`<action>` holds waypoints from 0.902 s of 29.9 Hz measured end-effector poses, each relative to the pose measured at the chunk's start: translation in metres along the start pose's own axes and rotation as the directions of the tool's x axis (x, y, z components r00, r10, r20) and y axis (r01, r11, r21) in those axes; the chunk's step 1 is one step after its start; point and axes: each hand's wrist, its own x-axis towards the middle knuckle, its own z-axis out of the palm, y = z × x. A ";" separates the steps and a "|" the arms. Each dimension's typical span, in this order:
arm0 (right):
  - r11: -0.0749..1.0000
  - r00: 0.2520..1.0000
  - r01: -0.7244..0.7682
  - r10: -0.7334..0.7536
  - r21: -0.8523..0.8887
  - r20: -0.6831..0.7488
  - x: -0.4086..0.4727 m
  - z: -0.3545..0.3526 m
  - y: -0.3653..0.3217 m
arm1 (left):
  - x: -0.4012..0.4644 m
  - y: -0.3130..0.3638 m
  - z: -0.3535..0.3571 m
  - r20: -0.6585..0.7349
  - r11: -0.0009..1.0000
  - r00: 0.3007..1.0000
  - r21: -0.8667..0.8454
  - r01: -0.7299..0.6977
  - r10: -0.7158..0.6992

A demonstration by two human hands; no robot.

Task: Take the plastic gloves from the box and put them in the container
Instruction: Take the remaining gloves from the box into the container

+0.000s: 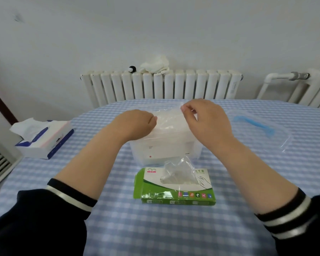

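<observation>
Stretching between both hands, a thin transparent plastic glove [169, 118] is held over the open top of the clear rectangular plastic container [164, 150], presumably so that it can be lowered flat rather than crumpled. The left hand [137, 124] is curled with its grip pinched on the glove's left edge; the right hand [207, 121] is pinching the upper right corner between thumb and forefinger, so both grips are clamped on the film. The glove thus lies between the two grips, just above the container, apparently not yet released. The green and white cardboard glove box [175, 189] is set on the blue-checked counter [155, 228] just in front of the container, with another clear glove [177, 172] protruding from its opening, judged ready for the next pull. The container's clear lid with a blue handle [255, 126] is laid aside to the right, keeping the opening free.
</observation>
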 end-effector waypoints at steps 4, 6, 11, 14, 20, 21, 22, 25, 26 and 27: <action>0.927 0.995 -0.019 -0.018 0.375 0.096 -0.034 -0.011 -0.008 | -0.022 0.008 0.017 -0.615 0.964 0.767 -0.045 -0.263 0.180; 0.921 0.958 -0.061 -0.054 0.385 0.281 -0.047 -0.013 -0.012 | -0.041 0.024 0.034 -0.771 0.912 0.615 -0.118 -0.393 0.165; 0.993 0.746 0.007 -0.083 0.117 0.661 -0.058 -0.010 -0.009 | -0.084 0.053 0.081 -0.608 0.699 0.784 -0.508 -0.503 0.122; 0.994 0.805 -0.013 -0.052 0.106 0.591 -0.058 -0.004 -0.008 | -0.092 0.057 0.096 -0.337 0.668 0.940 -0.690 -0.280 0.046; 0.848 0.969 -0.174 0.058 0.501 0.239 -0.054 -0.005 0.001 | -0.088 0.063 0.101 -0.129 0.786 0.989 -0.618 -0.029 -0.065; 0.794 0.982 -0.180 0.113 0.580 0.150 -0.051 -0.009 0.001 | -0.087 0.062 0.102 -0.131 0.784 0.990 -0.619 -0.041 -0.051; 0.743 0.980 -0.190 0.179 0.641 0.083 -0.047 -0.014 0.001 | -0.086 0.060 0.103 -0.122 0.781 0.992 -0.622 -0.053 -0.030; 0.660 0.953 -0.228 0.300 0.716 0.026 -0.040 -0.027 0.005 | -0.087 0.057 0.107 -0.103 0.747 0.995 -0.662 -0.066 -0.003; 0.657 0.949 -0.237 0.313 0.715 0.027 -0.039 -0.029 0.006 | -0.087 0.056 0.107 -0.136 0.713 0.990 -0.697 -0.077 -0.026; 0.655 0.947 -0.242 0.321 0.716 0.026 -0.040 -0.031 0.007 | -0.088 0.056 0.106 -0.196 0.672 0.979 -0.734 -0.104 -0.062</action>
